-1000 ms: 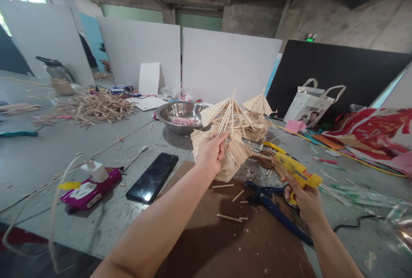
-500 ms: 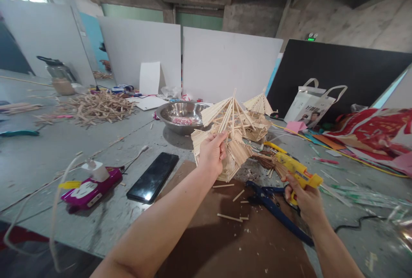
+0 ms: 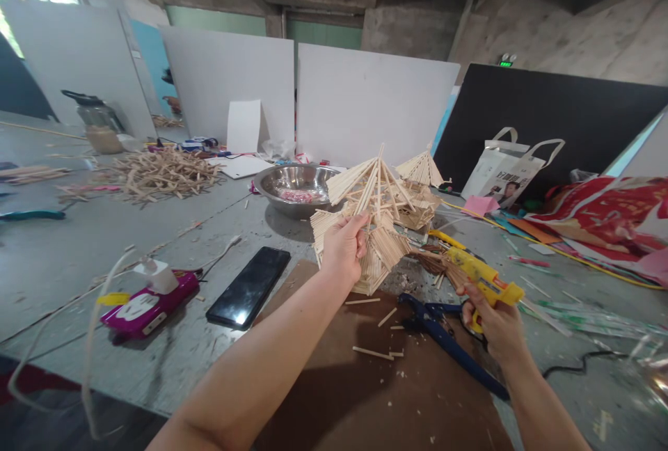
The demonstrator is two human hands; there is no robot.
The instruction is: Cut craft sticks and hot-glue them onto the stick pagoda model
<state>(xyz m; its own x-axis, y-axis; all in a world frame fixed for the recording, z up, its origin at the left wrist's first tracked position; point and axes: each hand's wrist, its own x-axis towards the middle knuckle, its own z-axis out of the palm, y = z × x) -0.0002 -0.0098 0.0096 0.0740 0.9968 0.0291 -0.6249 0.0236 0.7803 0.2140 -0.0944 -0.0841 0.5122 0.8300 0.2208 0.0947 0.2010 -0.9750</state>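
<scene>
My left hand is closed on a small pavilion model built of thin wooden sticks, with a pointed roof over a wider lower tier. Its near side is partly hidden by my fingers. In my right hand is a yellow glue gun, its nozzle end directed left toward a bundle of brown strips. Below and left of that hand, blue-handled pliers lie across the edge of a brown board. Loose stick pieces are scattered on the board.
A second stick model stands behind the first. Left of it sits a metal bowl. A black phone, a purple power strip with cables, and a pile of sticks occupy the left. A white bag stands back right.
</scene>
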